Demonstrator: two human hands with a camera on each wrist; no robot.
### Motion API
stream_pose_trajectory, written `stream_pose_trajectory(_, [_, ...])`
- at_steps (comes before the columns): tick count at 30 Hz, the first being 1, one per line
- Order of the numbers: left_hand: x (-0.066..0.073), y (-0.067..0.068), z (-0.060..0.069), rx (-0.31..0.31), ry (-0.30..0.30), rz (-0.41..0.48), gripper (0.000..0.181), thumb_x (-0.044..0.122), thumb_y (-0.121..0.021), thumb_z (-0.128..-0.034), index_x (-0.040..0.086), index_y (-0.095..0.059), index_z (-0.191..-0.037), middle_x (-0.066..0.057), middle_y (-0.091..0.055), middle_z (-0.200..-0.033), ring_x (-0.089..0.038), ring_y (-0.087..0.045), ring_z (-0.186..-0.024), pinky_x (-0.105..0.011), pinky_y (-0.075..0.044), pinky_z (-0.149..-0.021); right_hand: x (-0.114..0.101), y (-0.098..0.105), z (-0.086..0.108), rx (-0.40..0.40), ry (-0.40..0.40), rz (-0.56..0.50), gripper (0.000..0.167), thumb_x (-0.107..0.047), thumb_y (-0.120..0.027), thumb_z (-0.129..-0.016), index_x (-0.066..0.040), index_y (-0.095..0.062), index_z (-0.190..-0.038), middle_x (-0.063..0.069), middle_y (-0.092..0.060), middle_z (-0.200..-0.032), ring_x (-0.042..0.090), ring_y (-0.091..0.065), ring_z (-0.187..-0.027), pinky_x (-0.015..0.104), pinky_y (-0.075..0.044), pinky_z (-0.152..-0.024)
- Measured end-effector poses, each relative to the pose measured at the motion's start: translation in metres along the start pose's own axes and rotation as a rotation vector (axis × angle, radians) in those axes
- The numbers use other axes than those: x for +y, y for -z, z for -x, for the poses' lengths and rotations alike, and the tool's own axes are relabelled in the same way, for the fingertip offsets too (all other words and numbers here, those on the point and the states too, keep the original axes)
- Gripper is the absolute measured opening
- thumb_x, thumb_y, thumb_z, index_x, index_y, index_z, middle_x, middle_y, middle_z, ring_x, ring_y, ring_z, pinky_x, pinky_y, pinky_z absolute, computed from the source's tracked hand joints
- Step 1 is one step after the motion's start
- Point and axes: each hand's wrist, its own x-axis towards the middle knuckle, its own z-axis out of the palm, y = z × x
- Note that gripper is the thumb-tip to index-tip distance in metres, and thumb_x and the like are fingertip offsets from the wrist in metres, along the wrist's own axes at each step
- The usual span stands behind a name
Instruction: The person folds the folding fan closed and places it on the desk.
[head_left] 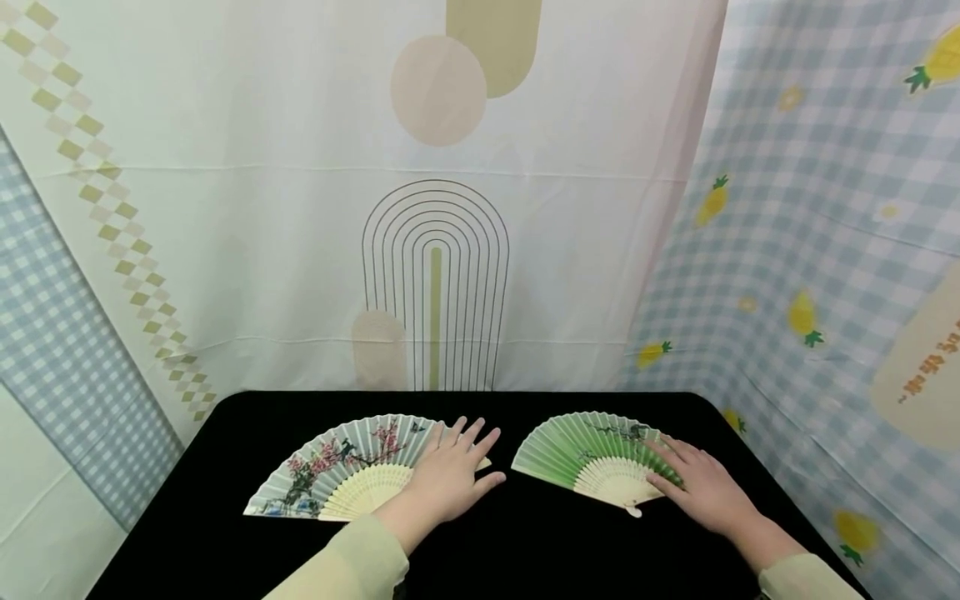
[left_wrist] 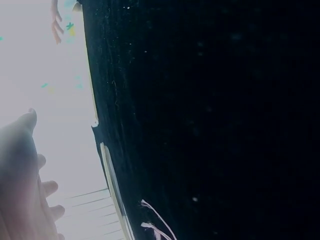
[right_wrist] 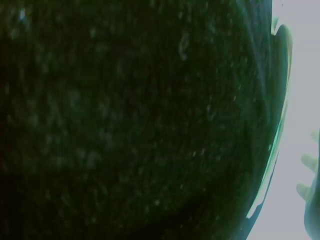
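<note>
The left hand is spreading its fingers wide, grasping nothing, and hovering over the right part of the blossom-patterned fan, which is lying unfolded on the black table. The right hand is also gripping nothing, its extended fingers hanging above the right side of the green fan, which is lying unfolded nearby.
</note>
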Motion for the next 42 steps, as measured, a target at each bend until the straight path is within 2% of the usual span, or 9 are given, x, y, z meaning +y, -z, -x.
stream_pose_trajectory(8, [0.006, -0.001, -0.008, -0.017, 0.001, 0.011, 0.071, 0.067, -0.036, -0.0984, 0.031, -0.026, -0.158, -0.002, -0.024, -0.163, -0.029, -0.017, -0.150, -0.057, -0.010, -0.121, 0.012, 0.004, 0.005, -0.010, -0.036, 0.019, 0.065, -0.052, -0.051, -0.100, -0.012, -0.044, -0.150, 0.023, -0.040, -0.150, 0.048, -0.041, -0.132, 0.071, -0.034, -0.099])
stream_pose_trajectory(22, [0.006, -0.013, -0.020, -0.020, -0.015, 0.032, 0.071, 0.069, -0.031, -0.0980, 0.032, -0.026, -0.158, -0.002, -0.024, -0.163, -0.030, -0.018, -0.150, -0.058, -0.009, -0.120, 0.035, -0.002, 0.008, -0.072, -0.114, -0.033, 0.068, -0.055, -0.049, -0.100, -0.010, -0.044, -0.150, 0.028, -0.041, -0.148, 0.054, -0.043, -0.127, 0.071, -0.039, -0.093])
stream_pose_trajectory(29, [0.009, -0.009, -0.028, -0.061, 0.013, 0.041, 0.069, 0.065, -0.038, -0.0985, 0.029, -0.032, -0.157, -0.004, -0.029, -0.161, -0.034, -0.021, -0.148, -0.058, -0.012, -0.120, 0.046, -0.001, 0.011, -0.090, -0.157, -0.020, 0.069, -0.057, -0.047, -0.100, -0.008, -0.045, -0.149, 0.031, -0.041, -0.147, 0.055, -0.043, -0.126, 0.073, -0.038, -0.090])
stream_pose_trajectory(35, [0.010, -0.010, -0.038, -0.084, 0.024, 0.008, 0.067, 0.064, -0.037, -0.0999, 0.028, -0.033, -0.156, -0.005, -0.030, -0.161, -0.033, -0.022, -0.148, -0.058, -0.013, -0.120, 0.055, 0.002, 0.010, -0.137, -0.196, -0.033, 0.074, -0.060, -0.043, -0.100, -0.006, -0.042, -0.150, 0.033, -0.037, -0.148, 0.057, -0.039, -0.127, 0.076, -0.035, -0.090])
stream_pose_trajectory(42, [0.017, -0.005, -0.042, -0.124, 0.052, -0.008, 0.064, 0.060, -0.043, -0.0997, 0.025, -0.040, -0.154, -0.005, -0.035, -0.158, -0.034, -0.026, -0.146, -0.058, -0.017, -0.119, 0.063, 0.000, 0.012, -0.175, -0.226, -0.054, 0.075, -0.060, -0.041, -0.101, -0.005, -0.042, -0.150, 0.034, -0.036, -0.148, 0.059, -0.038, -0.127, 0.076, -0.036, -0.087])
